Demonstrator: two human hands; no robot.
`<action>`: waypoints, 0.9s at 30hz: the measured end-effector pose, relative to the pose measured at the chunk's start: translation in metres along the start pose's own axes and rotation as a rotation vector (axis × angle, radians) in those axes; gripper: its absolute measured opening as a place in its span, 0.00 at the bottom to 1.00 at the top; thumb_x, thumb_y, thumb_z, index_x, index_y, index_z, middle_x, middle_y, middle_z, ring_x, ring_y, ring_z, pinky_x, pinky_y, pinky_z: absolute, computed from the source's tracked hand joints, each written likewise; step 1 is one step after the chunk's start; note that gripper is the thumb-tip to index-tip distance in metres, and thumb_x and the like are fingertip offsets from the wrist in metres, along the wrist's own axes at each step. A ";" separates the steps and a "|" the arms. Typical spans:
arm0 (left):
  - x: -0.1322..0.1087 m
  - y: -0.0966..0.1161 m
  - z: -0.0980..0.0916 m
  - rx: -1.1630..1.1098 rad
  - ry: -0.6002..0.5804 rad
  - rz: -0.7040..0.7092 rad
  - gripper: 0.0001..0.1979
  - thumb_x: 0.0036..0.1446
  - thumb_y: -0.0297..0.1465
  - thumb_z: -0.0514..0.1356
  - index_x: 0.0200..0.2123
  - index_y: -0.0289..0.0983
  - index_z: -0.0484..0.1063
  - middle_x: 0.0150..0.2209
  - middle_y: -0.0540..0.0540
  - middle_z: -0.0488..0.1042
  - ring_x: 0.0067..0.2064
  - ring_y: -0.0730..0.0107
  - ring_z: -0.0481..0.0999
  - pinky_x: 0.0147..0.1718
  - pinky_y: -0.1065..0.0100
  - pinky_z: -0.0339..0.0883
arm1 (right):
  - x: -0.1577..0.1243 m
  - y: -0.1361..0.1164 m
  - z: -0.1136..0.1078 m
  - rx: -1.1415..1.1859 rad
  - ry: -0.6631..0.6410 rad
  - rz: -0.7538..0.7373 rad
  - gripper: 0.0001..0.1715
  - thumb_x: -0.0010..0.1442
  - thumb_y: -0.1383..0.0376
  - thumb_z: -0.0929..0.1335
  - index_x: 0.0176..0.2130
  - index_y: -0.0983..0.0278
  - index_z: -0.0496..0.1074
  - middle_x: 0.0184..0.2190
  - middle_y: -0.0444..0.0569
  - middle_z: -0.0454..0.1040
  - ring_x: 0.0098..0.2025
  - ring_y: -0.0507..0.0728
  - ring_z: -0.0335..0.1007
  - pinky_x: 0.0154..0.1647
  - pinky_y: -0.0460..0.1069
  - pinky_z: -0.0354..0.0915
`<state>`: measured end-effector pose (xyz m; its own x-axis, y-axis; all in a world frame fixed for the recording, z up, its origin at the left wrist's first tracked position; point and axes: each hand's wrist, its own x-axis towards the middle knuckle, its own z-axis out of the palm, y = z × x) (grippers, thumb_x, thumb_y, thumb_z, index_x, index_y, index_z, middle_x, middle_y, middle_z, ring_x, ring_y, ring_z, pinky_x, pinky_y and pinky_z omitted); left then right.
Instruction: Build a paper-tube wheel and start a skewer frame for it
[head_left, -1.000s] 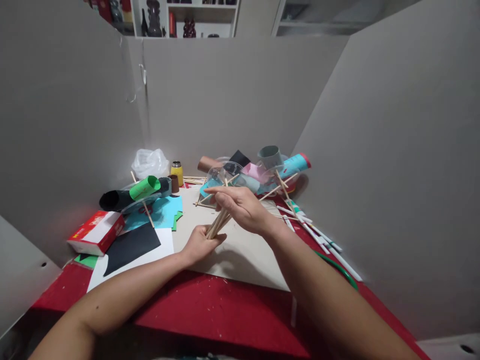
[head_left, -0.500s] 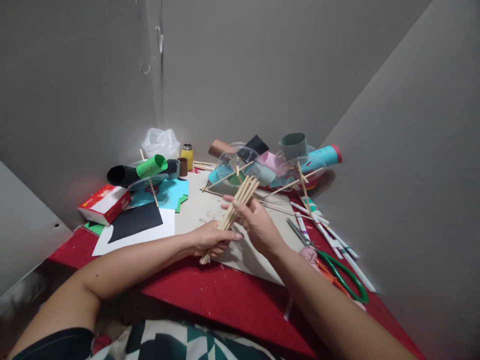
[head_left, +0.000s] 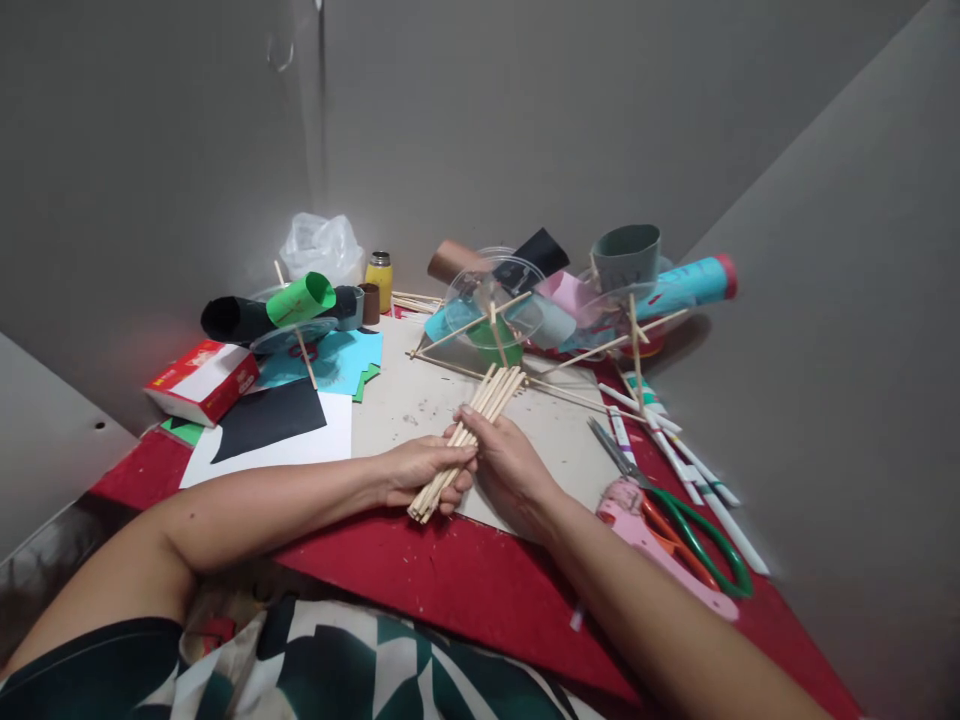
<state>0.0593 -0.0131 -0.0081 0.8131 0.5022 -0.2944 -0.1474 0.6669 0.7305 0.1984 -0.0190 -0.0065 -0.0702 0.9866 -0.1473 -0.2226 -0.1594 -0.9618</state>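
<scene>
A bundle of thin wooden sticks [head_left: 495, 392] is held tilted above the front of the grey board [head_left: 390, 415]. My left hand [head_left: 429, 472] wraps round its lower part, thumb across the top. Higher on the same bundle, my right hand [head_left: 504, 455] has its fingers closed round the sticks, its thumb lying along them. The two hands touch or nearly touch. Behind the bundle stands a stick frame with a clear plastic disc [head_left: 495, 300] and coloured paper tubes around it.
Scissors with green handles [head_left: 694, 530], a pink tool [head_left: 675, 575] and several markers [head_left: 724, 525] lie at right. At left are a red box [head_left: 202, 382], black paper [head_left: 270, 420] and another disc with tubes [head_left: 300, 298]. A yellow jar [head_left: 380, 283] stands behind.
My right hand has closed round the upper part of the stick bundle, where its fingers were looser before. The camera view has shifted slightly.
</scene>
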 end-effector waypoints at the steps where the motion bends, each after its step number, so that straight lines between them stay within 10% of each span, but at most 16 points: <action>1: -0.001 0.001 -0.001 -0.015 0.019 0.022 0.11 0.60 0.36 0.58 0.30 0.35 0.65 0.18 0.53 0.66 0.15 0.78 0.61 0.15 0.75 0.60 | -0.002 -0.003 0.000 -0.019 -0.017 -0.001 0.22 0.53 0.49 0.72 0.27 0.65 0.68 0.17 0.41 0.67 0.19 0.49 0.60 0.21 0.45 0.57; 12: -0.002 0.013 -0.002 -0.057 0.346 0.167 0.13 0.66 0.34 0.52 0.30 0.33 0.66 0.24 0.46 0.75 0.20 0.76 0.70 0.19 0.75 0.64 | -0.049 0.002 -0.010 -0.411 -0.198 0.133 0.30 0.53 0.41 0.68 0.24 0.65 0.66 0.19 0.45 0.70 0.19 0.49 0.63 0.21 0.45 0.57; 19: 0.001 0.007 -0.001 -0.091 0.324 0.212 0.15 0.67 0.33 0.49 0.30 0.33 0.66 0.32 0.40 0.79 0.26 0.74 0.76 0.26 0.74 0.68 | -0.056 0.009 0.007 -0.562 -0.223 -0.010 0.23 0.56 0.47 0.67 0.28 0.64 0.65 0.20 0.43 0.67 0.20 0.50 0.62 0.22 0.45 0.59; 27: 0.004 0.001 -0.004 -0.123 0.324 0.215 0.10 0.66 0.33 0.51 0.34 0.33 0.65 0.36 0.37 0.79 0.31 0.66 0.79 0.32 0.64 0.72 | -0.049 0.009 0.012 -0.475 -0.271 0.151 0.26 0.56 0.43 0.65 0.34 0.64 0.65 0.21 0.42 0.70 0.19 0.50 0.67 0.16 0.42 0.59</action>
<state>0.0597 -0.0086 -0.0114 0.5399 0.7715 -0.3365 -0.3767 0.5790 0.7231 0.1881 -0.0696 -0.0048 -0.3286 0.8997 -0.2872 0.2668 -0.2032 -0.9421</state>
